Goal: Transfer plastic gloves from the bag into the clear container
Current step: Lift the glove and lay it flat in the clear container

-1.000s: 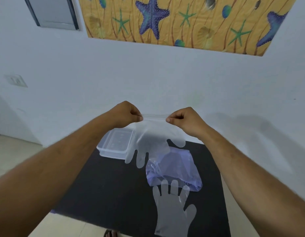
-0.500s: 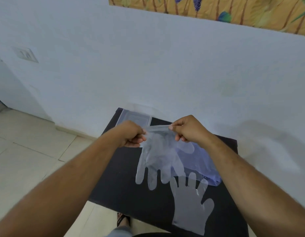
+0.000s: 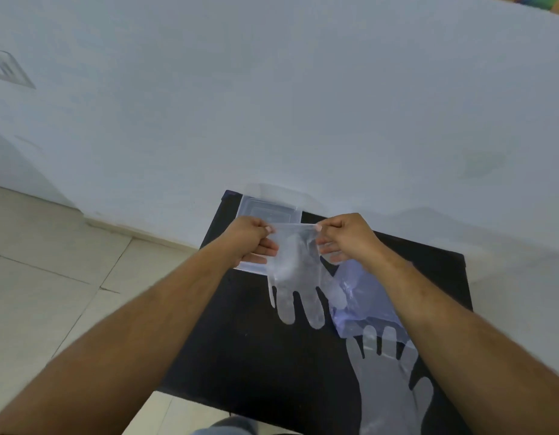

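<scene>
The left hand (image 3: 251,238) and right hand (image 3: 347,237) are each pinching a cuff corner of a plastic glove (image 3: 298,277), letting it hang flat above the table (image 3: 256,340), beside the clear container (image 3: 268,211), likely for lowering in; the bag (image 3: 362,296) is lying under the right wrist
</scene>
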